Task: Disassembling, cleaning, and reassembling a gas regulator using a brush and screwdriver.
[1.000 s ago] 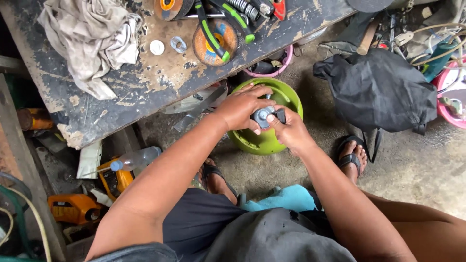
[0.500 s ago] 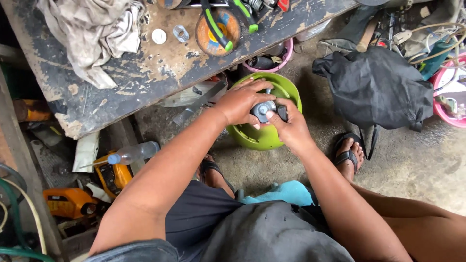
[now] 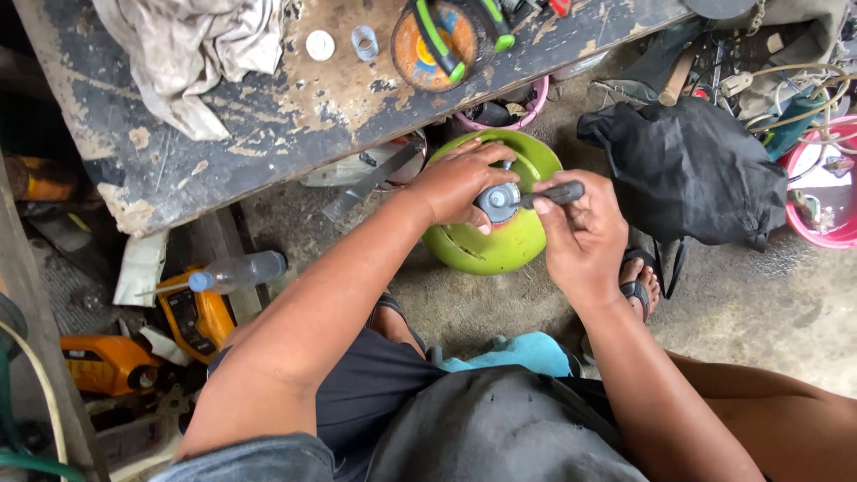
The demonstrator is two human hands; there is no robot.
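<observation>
Green domed gas cylinder (image 3: 500,245), grey regulator (image 3: 497,202)

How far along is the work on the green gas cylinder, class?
Done: the green gas cylinder stands upright on the floor, with a grey fitting seated on its top valve. In hand: the left hand steadies that fitting while the right hand grips its black handle. Left: whether it is fully tightened cannot be told; both hands are on it.
</observation>
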